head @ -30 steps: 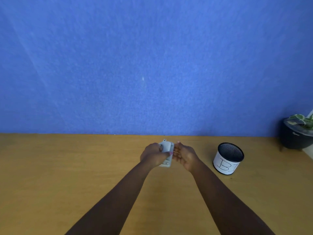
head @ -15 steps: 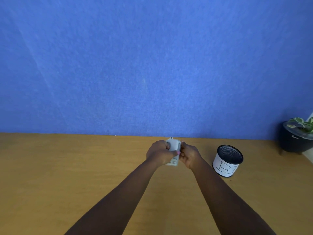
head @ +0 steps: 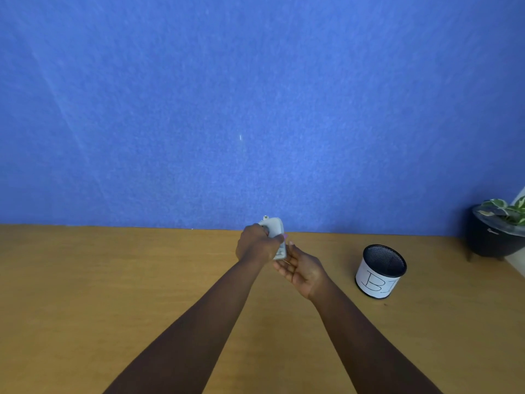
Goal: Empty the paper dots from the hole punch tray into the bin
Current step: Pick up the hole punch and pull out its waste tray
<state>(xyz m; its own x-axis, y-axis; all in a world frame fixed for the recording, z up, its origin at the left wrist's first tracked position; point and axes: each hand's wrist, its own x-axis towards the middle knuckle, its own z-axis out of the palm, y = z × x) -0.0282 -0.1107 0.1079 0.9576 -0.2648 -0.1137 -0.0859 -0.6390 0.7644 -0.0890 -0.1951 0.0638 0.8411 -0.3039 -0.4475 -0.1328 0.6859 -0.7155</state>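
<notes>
Punch (head: 275,233) held upright above desk (head: 113,294), left hand (head: 257,245) wrapped around it. Right hand (head: 302,270) open, palm up, just beneath. Bin (head: 380,271) well apart to right. Tray state unclear; dots not yet dumped.

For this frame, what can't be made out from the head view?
- Hole punch: mostly covered by the left hand; the tray and any paper dots are too small to see.
- Right hand: palm up beside the punch; whether its fingertips touch it is unclear.
- Bin: the dark mesh inside hides its contents; its label wraps out of sight.
- Potted plant: cut off by the right edge.
</notes>
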